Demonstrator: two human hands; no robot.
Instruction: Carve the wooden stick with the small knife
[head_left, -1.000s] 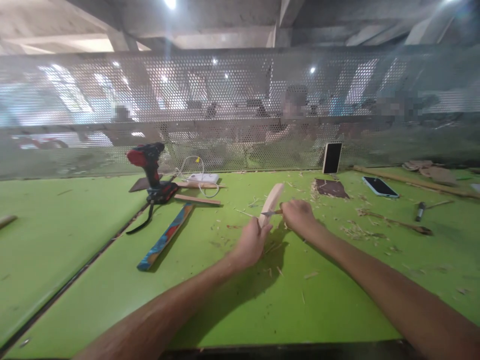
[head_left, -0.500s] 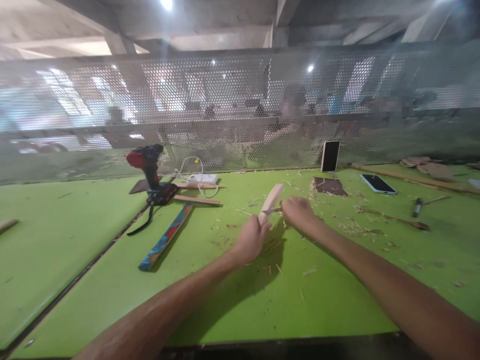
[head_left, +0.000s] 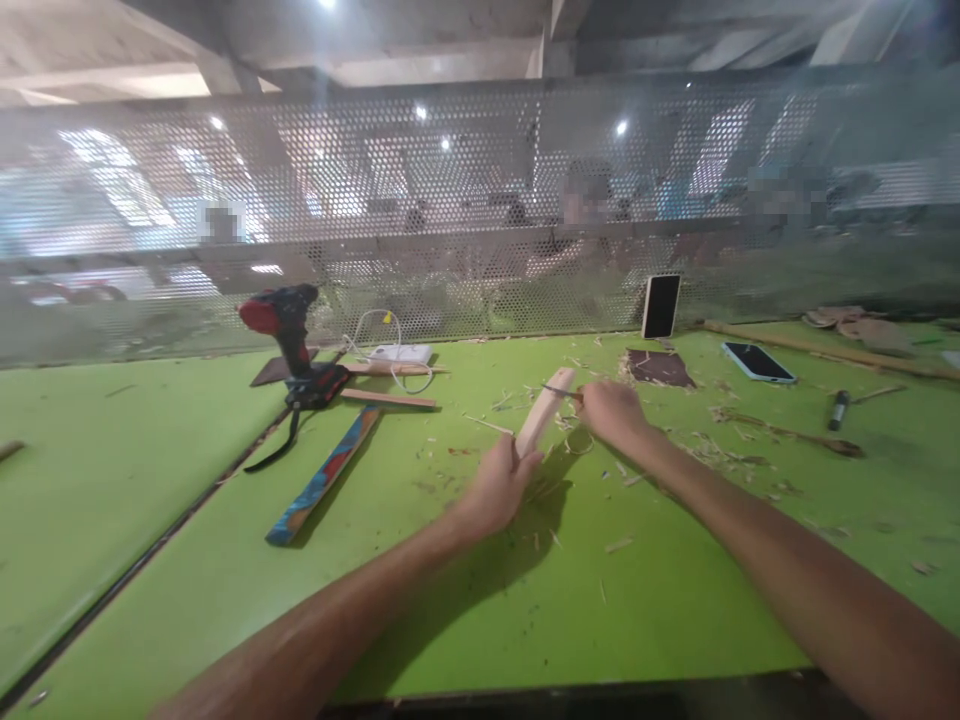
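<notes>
My left hand [head_left: 501,483] is closed around the lower end of a pale strip of wood [head_left: 541,418], which slants up and away over the table. In my right hand [head_left: 613,412] is a carving knife [head_left: 561,391], its short blade lying across the upper part of the wood. The fingers hide most of the knife's handle. A thin curled shaving [head_left: 578,442] lies below my right hand.
On the green table [head_left: 465,600] are a red-and-black cordless drill [head_left: 289,335], a painted strip [head_left: 322,480], a power strip [head_left: 401,355], a standing phone [head_left: 661,306], a flat phone [head_left: 757,362], a wooden spoon [head_left: 814,438] and scattered shavings. A perforated screen [head_left: 465,230] stands behind.
The knife has travelled along the wood, away from my left hand toward the far end. My left hand keeps its hold. A curled shaving now shows under my right hand.
</notes>
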